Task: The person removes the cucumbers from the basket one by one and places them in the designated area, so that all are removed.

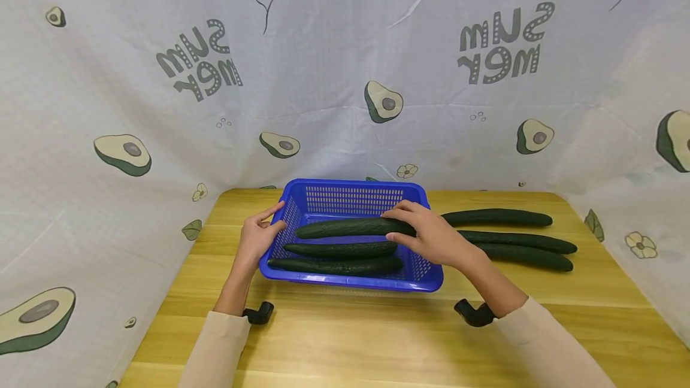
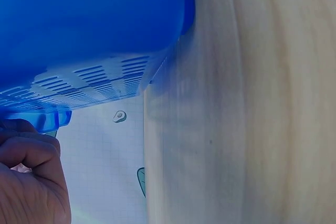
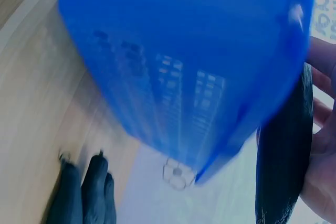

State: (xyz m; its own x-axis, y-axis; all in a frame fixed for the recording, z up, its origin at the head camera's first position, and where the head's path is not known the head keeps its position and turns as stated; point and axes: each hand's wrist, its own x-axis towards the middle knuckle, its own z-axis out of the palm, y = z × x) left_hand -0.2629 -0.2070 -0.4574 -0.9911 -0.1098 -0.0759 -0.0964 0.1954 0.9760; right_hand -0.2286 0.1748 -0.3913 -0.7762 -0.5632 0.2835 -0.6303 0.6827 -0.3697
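My right hand (image 1: 426, 233) grips a dark green cucumber (image 1: 339, 228) near its right end, holding it lengthwise over a blue plastic basket (image 1: 350, 282). The right wrist view also shows this cucumber (image 3: 283, 156) against the palm, beside the basket wall (image 3: 178, 19). Two more cucumbers, one in the middle (image 1: 339, 249) and one at the front (image 1: 334, 266), lie side by side inside the basket. At the basket's left rim, my left hand (image 1: 257, 235) holds the edge between thumb and index finger. In the left wrist view its fingers (image 2: 31, 150) are bent beneath the rim.
To the right of the basket, three cucumbers lie on the wooden table (image 1: 366, 340): one at the back (image 1: 496, 217), two touching nearer the front (image 1: 523, 255). A white cloth (image 1: 323, 76) printed with avocados hangs behind and along the sides.
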